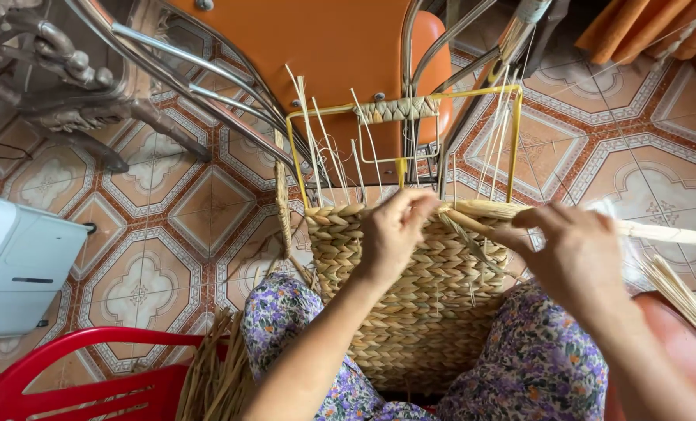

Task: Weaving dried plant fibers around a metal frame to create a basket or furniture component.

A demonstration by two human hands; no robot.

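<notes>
Both hands worked at the basket (410,296) on our lap: left hand (395,230) closed on its woven rim, right hand (574,249) pinching a stiff, probably brittle straw strand (660,231), best gripped near the weave.

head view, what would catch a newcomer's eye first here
In the centre, a half-woven straw basket on a yellow wire frame rests on the person's floral-clothed lap. The left hand presses its rim while the right hand pulls a pale straw strand. Patterned floor tiles surround it.
</notes>
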